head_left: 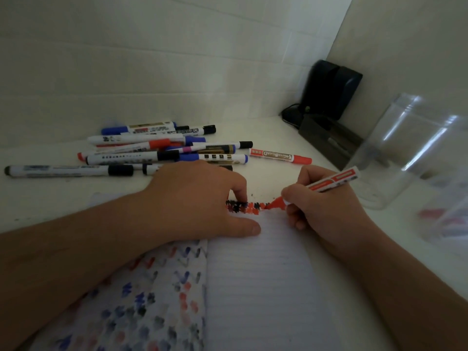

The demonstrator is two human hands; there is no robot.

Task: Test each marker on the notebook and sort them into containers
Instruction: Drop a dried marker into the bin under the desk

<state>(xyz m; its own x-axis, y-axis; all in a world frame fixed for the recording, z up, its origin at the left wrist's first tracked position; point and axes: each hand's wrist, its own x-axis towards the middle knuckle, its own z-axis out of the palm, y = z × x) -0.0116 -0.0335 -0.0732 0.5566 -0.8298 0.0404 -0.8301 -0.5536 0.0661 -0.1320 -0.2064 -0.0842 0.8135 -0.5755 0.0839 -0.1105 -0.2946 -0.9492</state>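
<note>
**Red marker under test at the top of the page**

The right hand (326, 214) pinched a red marker (329, 184), its tip on the top edge of the notebook (266, 279), at the end of a row of black and red scribbles (247, 207). The left hand (200, 201) lay flat on the page with its fingers straight, pinning the book to the bench (50, 198). So the step in hand looked to be the test stroke itself. A fresh red mark seemed to show at the tip, which suggests this marker works.

Next, by my reading, the marker would need capping, though no cap was visible, and then dropping into one of the containers to the right. That calls for lifting the tip clear and reaching across without smearing the wet ink.

Counts: one marker in hand; one red marker (280, 156) lying alone just right of the pile (152, 148); the pile itself held perhaps ten or eleven markers, overlapping too much to count surely. Two clear containers (395, 148) stood at the right, blurred; the nearer (453, 198) seemed to hold something red. A dark holder (326, 138) sat in the corner.
</note>
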